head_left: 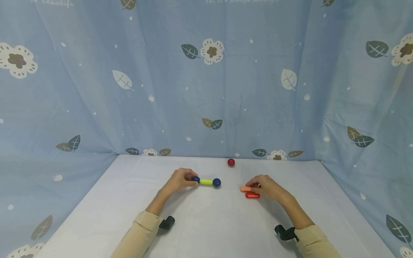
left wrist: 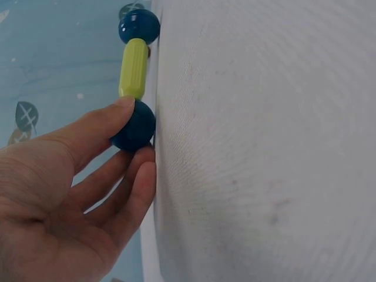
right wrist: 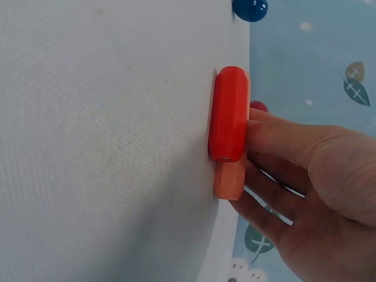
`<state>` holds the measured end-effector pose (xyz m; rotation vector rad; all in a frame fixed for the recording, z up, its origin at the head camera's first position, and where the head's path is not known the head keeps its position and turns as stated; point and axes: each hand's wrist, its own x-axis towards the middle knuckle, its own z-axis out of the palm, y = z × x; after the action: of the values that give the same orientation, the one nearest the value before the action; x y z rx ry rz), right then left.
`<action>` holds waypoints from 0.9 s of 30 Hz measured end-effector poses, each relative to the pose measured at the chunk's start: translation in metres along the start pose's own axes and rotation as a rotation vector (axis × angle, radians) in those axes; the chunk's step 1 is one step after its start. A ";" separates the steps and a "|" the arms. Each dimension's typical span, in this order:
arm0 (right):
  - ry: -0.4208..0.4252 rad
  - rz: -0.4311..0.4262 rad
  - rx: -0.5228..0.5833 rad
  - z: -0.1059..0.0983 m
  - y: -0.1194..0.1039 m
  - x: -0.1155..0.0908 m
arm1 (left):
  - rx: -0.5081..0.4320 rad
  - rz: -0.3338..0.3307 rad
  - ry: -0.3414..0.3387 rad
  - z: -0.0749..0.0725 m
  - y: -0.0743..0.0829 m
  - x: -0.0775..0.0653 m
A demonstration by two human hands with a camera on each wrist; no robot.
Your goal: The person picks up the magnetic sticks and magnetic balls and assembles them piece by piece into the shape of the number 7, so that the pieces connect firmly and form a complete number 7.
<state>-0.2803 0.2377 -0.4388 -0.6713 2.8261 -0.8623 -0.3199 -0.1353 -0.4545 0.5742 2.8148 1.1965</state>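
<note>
head view alone: a whole glossy red ball [head_left: 231, 162], white lettering [head_left: 240, 1] "always beautiful". left wrist: the left hand [left wrist: 64, 202] pinches a dark-blue ball [left wrist: 137, 128] on a lime-green rod [left wrist: 134, 69]. right wrist: the right hand [right wrist: 323, 200] pinches an orange faceted rod [right wrist: 231, 181], beside a red rod [right wrist: 229, 111] on white cloth [right wrist: 117, 88].

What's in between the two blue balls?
A yellow-green stick lies between the blue ball in the left hand and the other blue ball, touching both. The head view and the left wrist view show it.
</note>
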 end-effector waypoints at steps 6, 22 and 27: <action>-0.005 0.011 -0.009 0.000 0.000 0.001 | -0.003 -0.020 0.004 0.000 0.001 -0.001; 0.000 0.001 -0.030 0.003 0.001 0.002 | -0.008 -0.015 0.007 0.000 -0.001 0.001; -0.008 -0.014 -0.031 0.001 0.001 0.000 | -0.010 -0.008 0.003 0.000 -0.001 0.000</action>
<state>-0.2806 0.2380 -0.4404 -0.6984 2.8368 -0.8176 -0.3205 -0.1360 -0.4557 0.5600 2.8087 1.2105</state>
